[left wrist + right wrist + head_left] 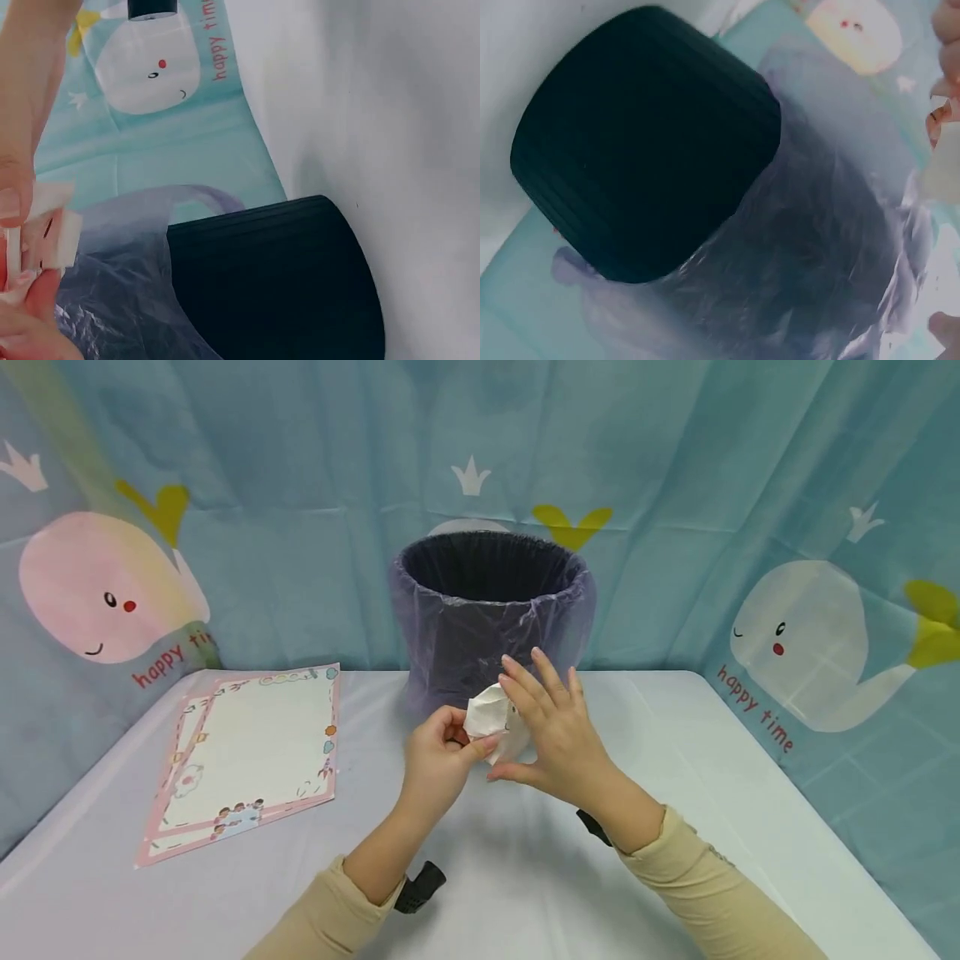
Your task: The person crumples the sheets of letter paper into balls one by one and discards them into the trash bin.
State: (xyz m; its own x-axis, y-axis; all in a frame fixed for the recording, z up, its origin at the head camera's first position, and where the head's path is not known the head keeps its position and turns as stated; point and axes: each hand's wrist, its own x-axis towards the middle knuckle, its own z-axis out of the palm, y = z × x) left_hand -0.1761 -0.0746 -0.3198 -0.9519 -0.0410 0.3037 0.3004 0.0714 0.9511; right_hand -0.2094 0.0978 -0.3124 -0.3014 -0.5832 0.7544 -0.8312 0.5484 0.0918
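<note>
A crumpled sheet of white paper (489, 711) with printed marks is held up over the table, in front of the bin. My left hand (438, 745) grips its left side between thumb and curled fingers. On the other side, my right hand (557, 735) is spread, its fingers straight and its thumb apart, overlapping the paper's right part. The folded paper (51, 232) shows at the left edge of the left wrist view, between fingers of both hands. At the right edge of the right wrist view, only part of the paper (943, 169) appears.
A dark bin (480, 643) lined with a translucent purple bag (581, 597) stands at the back middle. On the left, flat sheets of paper (255, 752) with decorated borders overlap on the white table (675, 735). A blue patterned curtain (330, 460) surrounds the table's back and sides.
</note>
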